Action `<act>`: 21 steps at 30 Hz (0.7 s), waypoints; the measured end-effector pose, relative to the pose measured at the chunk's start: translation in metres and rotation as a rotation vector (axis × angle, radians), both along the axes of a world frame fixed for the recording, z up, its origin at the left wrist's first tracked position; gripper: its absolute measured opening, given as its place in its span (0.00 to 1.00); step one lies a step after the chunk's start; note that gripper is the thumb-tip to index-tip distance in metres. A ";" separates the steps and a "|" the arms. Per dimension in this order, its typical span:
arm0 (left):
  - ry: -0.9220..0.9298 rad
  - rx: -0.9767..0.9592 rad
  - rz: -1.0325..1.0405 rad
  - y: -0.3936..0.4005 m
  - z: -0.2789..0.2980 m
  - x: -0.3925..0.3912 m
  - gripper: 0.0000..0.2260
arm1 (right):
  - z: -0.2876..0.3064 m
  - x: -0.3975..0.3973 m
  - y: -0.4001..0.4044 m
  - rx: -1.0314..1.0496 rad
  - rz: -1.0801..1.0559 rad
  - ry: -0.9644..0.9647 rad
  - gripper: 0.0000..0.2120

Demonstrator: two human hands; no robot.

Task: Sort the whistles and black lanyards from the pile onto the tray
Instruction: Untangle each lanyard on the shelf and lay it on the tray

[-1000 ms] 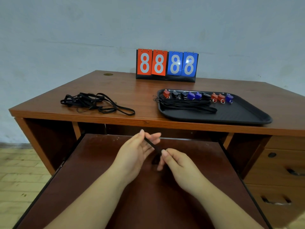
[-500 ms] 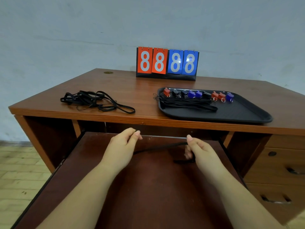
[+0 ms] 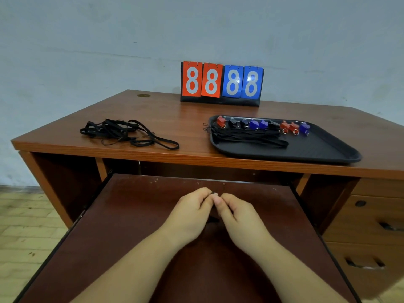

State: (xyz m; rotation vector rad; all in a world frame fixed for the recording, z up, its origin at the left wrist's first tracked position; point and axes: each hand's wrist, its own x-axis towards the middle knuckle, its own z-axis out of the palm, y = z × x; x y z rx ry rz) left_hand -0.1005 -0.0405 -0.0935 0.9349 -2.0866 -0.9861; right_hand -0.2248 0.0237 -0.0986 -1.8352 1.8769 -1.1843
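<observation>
Hands are meeting fingertip to fingertip over the pull-out shelf [image 3: 135, 215], left hand [image 3: 189, 213] and right hand [image 3: 237, 215] both pinching a folded lanyard [image 3: 212, 219], tray [image 3: 323, 150] lying ahead-right on the bench [image 3: 175, 114], nearer the right.

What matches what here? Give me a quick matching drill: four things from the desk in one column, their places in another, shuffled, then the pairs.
Things
1. loose lanyard pile
2. whistles
3. scoreboard
4. held lanyard

Places
A. at the desk's far edge, by the wall
B. in a row along the far side of the tray
C. on the desk's left part, off the tray
D. pinched between the left hand and right hand, over the pull-out shelf

Pairs: 1-C, 2-B, 3-A, 4-D
</observation>
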 end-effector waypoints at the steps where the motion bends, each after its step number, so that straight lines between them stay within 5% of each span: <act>1: -0.016 -0.020 0.013 -0.001 0.000 0.001 0.10 | 0.000 0.000 0.000 0.023 0.010 -0.011 0.18; 7: -0.013 -0.066 0.306 -0.027 0.002 0.020 0.12 | 0.008 -0.016 0.001 0.090 -0.079 -0.198 0.19; 13: -0.039 -0.054 0.365 -0.031 0.000 0.025 0.13 | 0.010 -0.023 -0.001 0.154 -0.150 -0.492 0.19; 21: -0.012 -0.056 0.426 -0.035 0.001 0.029 0.13 | 0.013 -0.023 0.001 0.182 -0.166 -0.492 0.13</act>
